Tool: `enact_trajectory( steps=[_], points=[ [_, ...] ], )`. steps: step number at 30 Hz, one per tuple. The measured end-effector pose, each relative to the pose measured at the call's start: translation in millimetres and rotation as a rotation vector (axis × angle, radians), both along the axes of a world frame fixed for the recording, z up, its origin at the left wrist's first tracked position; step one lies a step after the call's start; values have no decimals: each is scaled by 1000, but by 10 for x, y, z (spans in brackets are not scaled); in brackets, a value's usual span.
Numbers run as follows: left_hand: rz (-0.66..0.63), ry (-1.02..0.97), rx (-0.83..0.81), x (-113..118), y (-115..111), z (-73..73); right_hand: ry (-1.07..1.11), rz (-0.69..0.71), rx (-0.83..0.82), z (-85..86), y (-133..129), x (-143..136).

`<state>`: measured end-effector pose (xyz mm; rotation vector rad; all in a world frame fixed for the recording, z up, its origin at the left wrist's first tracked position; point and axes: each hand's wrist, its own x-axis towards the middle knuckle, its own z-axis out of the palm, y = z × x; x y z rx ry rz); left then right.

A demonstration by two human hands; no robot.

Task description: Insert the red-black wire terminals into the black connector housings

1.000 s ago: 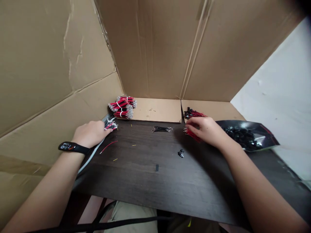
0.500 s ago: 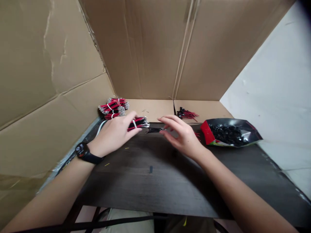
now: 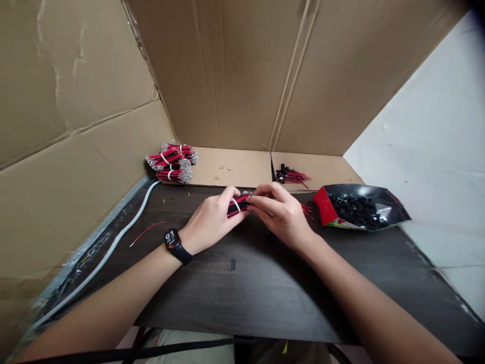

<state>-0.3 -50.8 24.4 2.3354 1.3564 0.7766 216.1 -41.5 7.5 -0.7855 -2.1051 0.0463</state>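
Observation:
Near the middle of the dark table, my left hand [image 3: 214,217] is wrapped round a bundle of red and black wires [image 3: 237,205] tied with a white band. My right hand [image 3: 282,210] meets the bundle's right end, its fingertips pressed together at the silvery wire tips; what they pinch is too small to make out. Red wire ends [image 3: 306,211] stick out on the table behind my right hand. Several tied wire bundles [image 3: 172,163] are piled at the back left. A loose red wire [image 3: 146,232] lies left of my left hand.
An open black and red box [image 3: 322,206] of small black parts stands on the right. Red wires with black connectors [image 3: 291,175] lie on the back cardboard. A white cable [image 3: 117,240] runs along the left edge. Cardboard walls [image 3: 235,76] enclose the back and left.
My left hand has moved right with the tied bundle, and my right hand's fingers have closed in at its end. The loose red wire and more white cable now show.

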Motion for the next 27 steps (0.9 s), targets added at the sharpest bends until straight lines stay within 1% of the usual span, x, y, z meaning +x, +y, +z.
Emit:
enact_trajectory(
  steps=[3,7,12,14,18,21,27],
  points=[
    [10,-23,24,-4,-14,-19,-53,6,-20,20,-22,-6],
    [20,-11,68,-20,-27,-25,-60,7,-61,35,-36,-8],
    [-25,121,33,-37,-33,-6,-11,124,-162,44,5,25],
    [-44,141,9,-41,-31,1,26,149,-194,56,27,43],
    [-64,93,-25,-54,-13,-3,102,140,-267,93,52,69],
    [-67,80,-40,-64,12,-11,107,117,-303,115,63,85],
    [-64,71,-30,-69,41,-4,110,84,-281,151,84,102]
  ],
)
